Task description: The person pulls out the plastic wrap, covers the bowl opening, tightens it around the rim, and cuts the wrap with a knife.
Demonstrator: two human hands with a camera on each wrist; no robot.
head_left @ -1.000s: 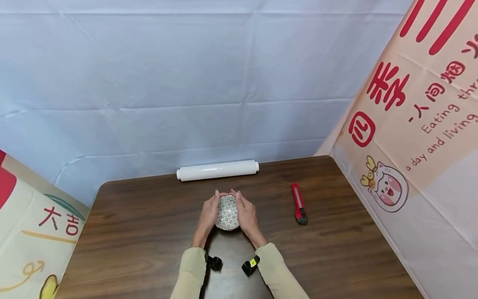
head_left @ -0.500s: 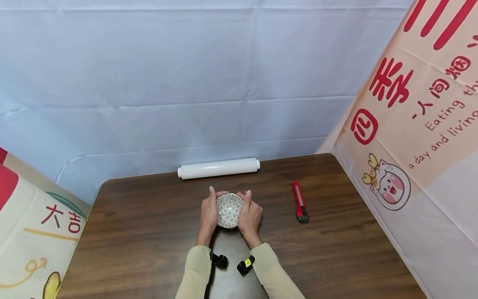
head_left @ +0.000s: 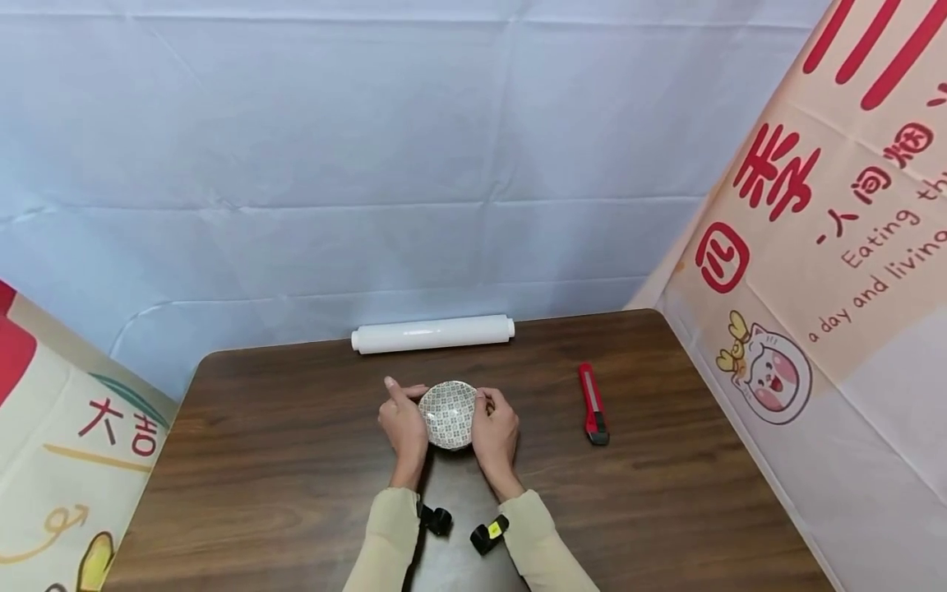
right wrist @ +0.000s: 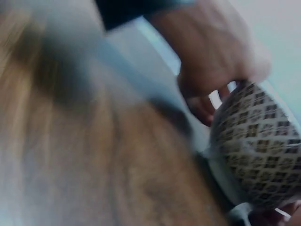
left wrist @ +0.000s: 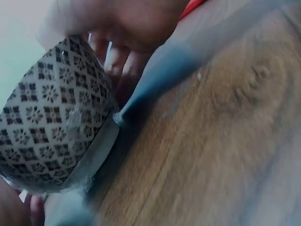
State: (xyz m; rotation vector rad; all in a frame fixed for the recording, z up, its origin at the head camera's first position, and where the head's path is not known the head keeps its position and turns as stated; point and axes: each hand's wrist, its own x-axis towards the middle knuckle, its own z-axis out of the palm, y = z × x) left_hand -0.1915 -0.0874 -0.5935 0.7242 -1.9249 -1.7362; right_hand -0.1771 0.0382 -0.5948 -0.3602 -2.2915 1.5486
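Observation:
A small bowl (head_left: 449, 415) with a dark floral grid pattern is held between both hands at the middle of the table. My left hand (head_left: 405, 427) grips its left side, thumb up and apart from the pattern. On the right side, my right hand (head_left: 496, 432) holds the bowl with curled fingers, thumb near the rim. Clear film wrinkles over the patterned wall of the bowl (left wrist: 51, 117) in the left wrist view, and a pale foot ring faces the tabletop. The right wrist view shows the bowl (right wrist: 258, 146) too; fingers behind it are partly hidden.
A white roll (head_left: 432, 335), apparently of plastic wrap, lies along the back edge of the brown wooden table (head_left: 281, 444). To the right lies a red utility knife (head_left: 593, 404). White cloth (head_left: 333, 164) hangs behind, with printed cloths at both sides.
My left hand has shifted left and its thumb has swung away from the bowl. The right fingers have curled in more. The bowl has moved and turned slightly; knife and roll stay put.

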